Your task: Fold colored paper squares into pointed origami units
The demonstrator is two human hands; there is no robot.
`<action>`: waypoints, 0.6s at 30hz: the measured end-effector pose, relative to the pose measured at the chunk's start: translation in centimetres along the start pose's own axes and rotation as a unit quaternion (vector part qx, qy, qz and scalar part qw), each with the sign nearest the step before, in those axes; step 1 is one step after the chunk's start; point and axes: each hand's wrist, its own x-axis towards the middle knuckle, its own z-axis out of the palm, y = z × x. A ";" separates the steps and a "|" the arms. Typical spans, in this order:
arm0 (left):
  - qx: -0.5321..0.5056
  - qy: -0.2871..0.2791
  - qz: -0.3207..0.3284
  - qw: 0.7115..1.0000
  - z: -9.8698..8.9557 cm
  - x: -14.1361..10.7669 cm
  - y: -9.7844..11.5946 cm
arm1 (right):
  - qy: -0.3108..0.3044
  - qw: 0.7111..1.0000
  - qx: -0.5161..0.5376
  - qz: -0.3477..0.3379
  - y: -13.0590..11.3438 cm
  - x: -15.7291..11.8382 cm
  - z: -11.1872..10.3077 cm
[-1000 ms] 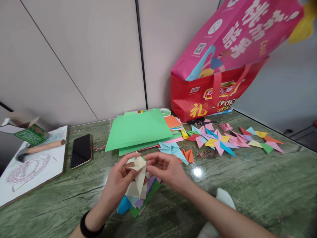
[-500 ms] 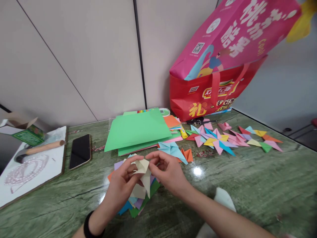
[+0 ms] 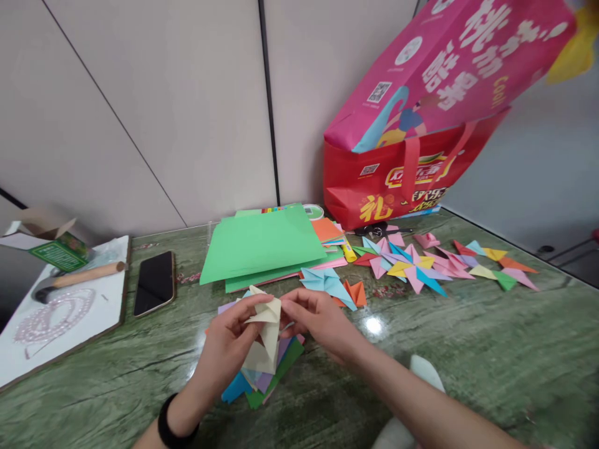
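Observation:
A cream-coloured piece of folded paper point(image 3: 270, 325) is held up between my two hands, its flaps partly standing open. My left hand point(image 3: 233, 337) grips its left side with thumb and fingers. On the paper's right edge, my right hand point(image 3: 314, 319) pinches near the top corner; its fingertips are partly hidden. Beneath them lies a loose pile of coloured paper squares point(image 3: 285, 368), with green, purple and blue edges showing. Just beyond my right hand are a light-blue folded paper point(image 3: 327, 284) and an orange folded paper point(image 3: 355, 293).
Green paper sheets point(image 3: 262, 243) are stacked behind my hands. Several star-shaped paper pieces point(image 3: 416, 268) lie to the right, before a red bag point(image 3: 365, 187) with a pink bag point(image 3: 449, 75) on top. A phone point(image 3: 154, 284), a white board point(image 3: 84, 324) and a hammer point(image 3: 87, 276) are at left.
The cream paper has turned between my hands, so its long flap now faces forward. My right-hand fingers have shifted slightly along its edge. The camera view has moved a little.

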 end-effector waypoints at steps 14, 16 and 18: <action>-0.078 -0.070 -0.023 0.994 0.0 0.1 -0.3 | 0.000 0.998 -0.003 0.062 0.3 0.2 -0.7; -0.083 -0.056 -0.029 0.995 0.0 0.2 -0.3 | 0.003 0.998 -0.005 0.060 0.4 0.2 -0.8; -0.078 -0.037 -0.040 0.995 0.0 0.3 -0.1 | 0.004 0.998 -0.008 0.056 0.5 0.3 -0.9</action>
